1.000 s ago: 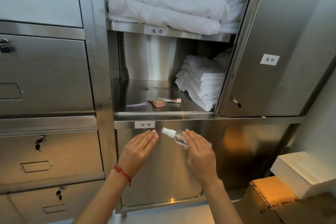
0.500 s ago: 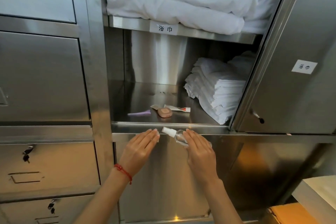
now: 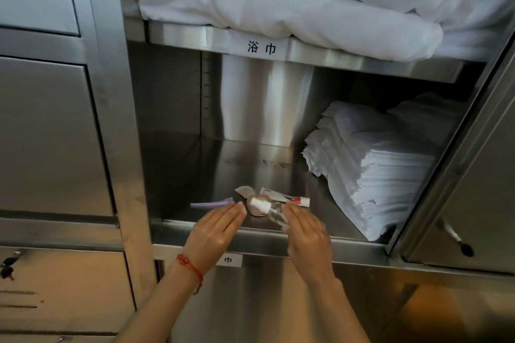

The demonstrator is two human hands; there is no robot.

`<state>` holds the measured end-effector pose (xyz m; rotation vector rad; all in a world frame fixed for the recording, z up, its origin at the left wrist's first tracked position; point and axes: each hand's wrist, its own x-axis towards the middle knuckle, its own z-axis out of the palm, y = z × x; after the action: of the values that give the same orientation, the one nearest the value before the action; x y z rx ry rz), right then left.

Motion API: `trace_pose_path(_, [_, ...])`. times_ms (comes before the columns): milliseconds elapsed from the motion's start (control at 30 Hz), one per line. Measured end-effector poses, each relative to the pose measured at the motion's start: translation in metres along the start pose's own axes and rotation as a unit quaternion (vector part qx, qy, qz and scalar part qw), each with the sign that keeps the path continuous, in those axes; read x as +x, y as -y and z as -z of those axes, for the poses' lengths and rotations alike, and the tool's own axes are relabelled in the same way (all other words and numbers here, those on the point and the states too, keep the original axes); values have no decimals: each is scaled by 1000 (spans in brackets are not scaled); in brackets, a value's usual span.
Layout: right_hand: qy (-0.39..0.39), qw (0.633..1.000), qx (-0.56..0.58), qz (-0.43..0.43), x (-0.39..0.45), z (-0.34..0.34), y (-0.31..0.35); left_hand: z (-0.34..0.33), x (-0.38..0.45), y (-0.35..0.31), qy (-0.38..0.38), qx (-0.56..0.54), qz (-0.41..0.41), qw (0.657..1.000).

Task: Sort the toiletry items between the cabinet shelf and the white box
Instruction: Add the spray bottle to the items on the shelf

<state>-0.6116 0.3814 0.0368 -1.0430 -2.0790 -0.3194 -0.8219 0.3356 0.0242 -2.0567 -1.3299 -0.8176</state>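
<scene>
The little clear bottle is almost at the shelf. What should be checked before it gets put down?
1. Right hand holds the clear bottle: ok.
2. Left hand is open, holding nothing: ok.
3. Bottle cap on: ok, white cap visible.
4. Landing spot free: not ok, the soap and toothpaste tube lie right behind it.
5. Purple item out of the way: ok, left of the hands.
6. White box within reach: cannot tell, out of view.
</scene>
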Motion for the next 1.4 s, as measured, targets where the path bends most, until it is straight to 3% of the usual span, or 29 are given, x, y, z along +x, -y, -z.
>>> trace_pose_path(433, [5,999,34,20,40,-59,-35,-50,25,42,8,20,14,1000])
trace_pose_path(1033, [18,999,10,-35,70,-115,-52,-115,43,117,67,-52,33,996])
trace_pose_path(1400, [25,999,6,-43,75,-133,-54,-125,41,127,84,-35,27,995])
